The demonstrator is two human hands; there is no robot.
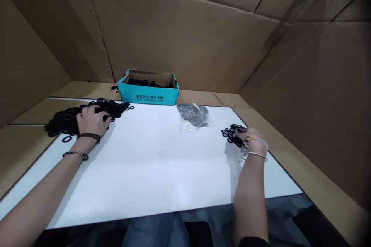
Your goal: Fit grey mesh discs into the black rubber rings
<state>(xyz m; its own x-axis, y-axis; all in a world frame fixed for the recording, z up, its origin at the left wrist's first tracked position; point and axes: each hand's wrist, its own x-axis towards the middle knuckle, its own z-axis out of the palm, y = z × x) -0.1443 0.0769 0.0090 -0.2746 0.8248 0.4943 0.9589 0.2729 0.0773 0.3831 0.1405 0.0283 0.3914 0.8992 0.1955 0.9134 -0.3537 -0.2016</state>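
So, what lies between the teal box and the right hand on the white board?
Between the teal box and the right hand, the head view shows a clear plastic bag of dark pieces on the white board, then a small cluster of black rings at the hand.

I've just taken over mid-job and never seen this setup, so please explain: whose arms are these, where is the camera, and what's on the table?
This single picture comes from a camera worn on a person's head, looking forward and down, and the arms are that person's own, not a robot's. Their left hand rests on a big heap of black rings on a white table. The fingers of their right hand touch a small bunch of the same rings, though I can't tell whether they grip any. Further back lie a clear plastic bag of dark items and a teal box holding more black pieces. Cardboard sheets line the space around the table.
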